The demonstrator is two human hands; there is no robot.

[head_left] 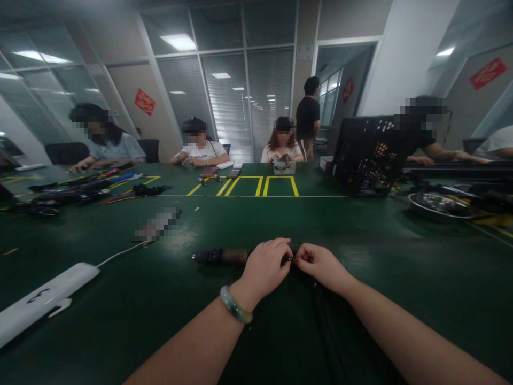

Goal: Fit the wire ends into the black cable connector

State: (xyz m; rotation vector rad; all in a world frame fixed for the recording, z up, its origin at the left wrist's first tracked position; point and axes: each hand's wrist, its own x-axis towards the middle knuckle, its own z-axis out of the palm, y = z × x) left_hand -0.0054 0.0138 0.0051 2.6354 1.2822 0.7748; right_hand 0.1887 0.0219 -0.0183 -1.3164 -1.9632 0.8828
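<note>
A dark cylindrical tool with a brown sleeve and a metal tip, which looks like an electric screwdriver (234, 257), lies on the green table with its tip to the left. My left hand (266, 264), a bangle at its wrist, is curled over the tool's right-hand end. Close beside it, my right hand (323, 267) has thumb and fingers pinched together at the tool's rear. What sits between those fingertips is too small and dark to make out. A dark cord (320, 315) runs down from beneath my right hand toward the near edge.
A white power strip (52, 299) lies at left, its cable leading to a phone (156, 224). Bundles of cables (80, 192) lie farther left. A black computer case (363, 155) and a round metal tray (441, 206) stand at right. Several people sit across the table; one stands behind.
</note>
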